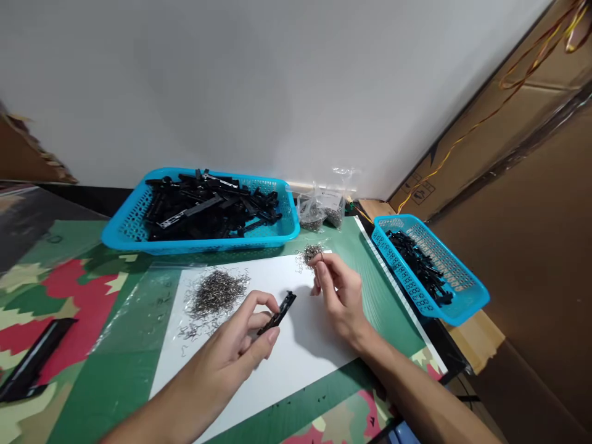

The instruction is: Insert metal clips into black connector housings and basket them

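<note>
My left hand (245, 339) grips a narrow black plastic part (281, 313) between thumb and fingers, above a white sheet (272, 382). To the right, my right hand (339, 293) is closed in a pinch, with thumb and forefinger together. Something thin and tiny shows at those fingertips, too small to name. Just behind them lies a small pile of fine metal bits (309, 251). A larger heap of small bent wire pieces (217, 293) spreads over the sheet, left of the black part.
A blue basket (198, 246) of long black plastic parts stands at the back left. Another blue basket (467, 302) with smaller black parts is at right. Clear bags (324, 209) of metal bits rest against the wall. One black part (34, 361) lies far left.
</note>
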Motion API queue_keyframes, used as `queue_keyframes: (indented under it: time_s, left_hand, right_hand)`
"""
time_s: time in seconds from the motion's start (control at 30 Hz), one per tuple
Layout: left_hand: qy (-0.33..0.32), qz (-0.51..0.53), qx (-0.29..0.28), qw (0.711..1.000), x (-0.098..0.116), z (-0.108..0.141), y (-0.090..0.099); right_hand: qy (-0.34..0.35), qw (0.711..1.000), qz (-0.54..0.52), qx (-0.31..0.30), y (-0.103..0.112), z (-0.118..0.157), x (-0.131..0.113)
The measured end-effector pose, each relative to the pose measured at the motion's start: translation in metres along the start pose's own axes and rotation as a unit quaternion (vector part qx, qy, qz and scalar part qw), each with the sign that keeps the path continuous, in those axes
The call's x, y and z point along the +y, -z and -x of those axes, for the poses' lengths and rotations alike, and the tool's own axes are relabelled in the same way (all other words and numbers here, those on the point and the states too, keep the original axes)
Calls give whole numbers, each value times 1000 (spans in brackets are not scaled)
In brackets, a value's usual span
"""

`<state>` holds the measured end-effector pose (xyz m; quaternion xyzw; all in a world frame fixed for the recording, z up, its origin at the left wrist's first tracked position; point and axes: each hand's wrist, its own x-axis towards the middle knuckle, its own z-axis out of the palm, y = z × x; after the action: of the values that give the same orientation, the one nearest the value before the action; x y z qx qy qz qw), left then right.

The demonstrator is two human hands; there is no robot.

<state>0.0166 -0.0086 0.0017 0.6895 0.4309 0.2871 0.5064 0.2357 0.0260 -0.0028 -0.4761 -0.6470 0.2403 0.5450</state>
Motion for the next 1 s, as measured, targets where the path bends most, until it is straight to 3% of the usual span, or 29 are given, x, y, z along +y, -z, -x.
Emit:
queue_keyframes:
  time_s: [0.07,0.13,0.23,0.3,0.37,0.5,0.67,0.83,1.0]
  left_hand:
    - [-32,-51,-17,998,3,3,2]
    - [-131,-136,-47,981,4,8,1]
    - [-336,-273,-83,897,-1,14,-5]
    - [-415,-329,-94,843,-5,16,-12]
    - [-437,-357,-95,820,-6,18,-16]
    - [-430,-390,-83,810,-4,21,-18]
    - [-434,-404,-81,801,-5,27,-18]
    - [-461,-401,-52,790,-9,30,-24]
    - [-479,-386,-38,787,-9,30,-25]
  right_hand:
    - [-7,999,24,-25,1,1,3]
    - [-19,996,45,-72,0,1,5]
    - [-33,981,73,-177,-6,-1,0]
    - [-20,969,106,-223,-15,-4,-6]
    - [-7,960,141,-240,-26,-8,-13]
    - [-8,945,181,-273,-46,-16,-23]
    - [-1,930,121,-346,-61,-16,-35]
    - [-76,936,155,-307,-73,1,-43]
    - [-90,936,162,-300,-75,6,-43]
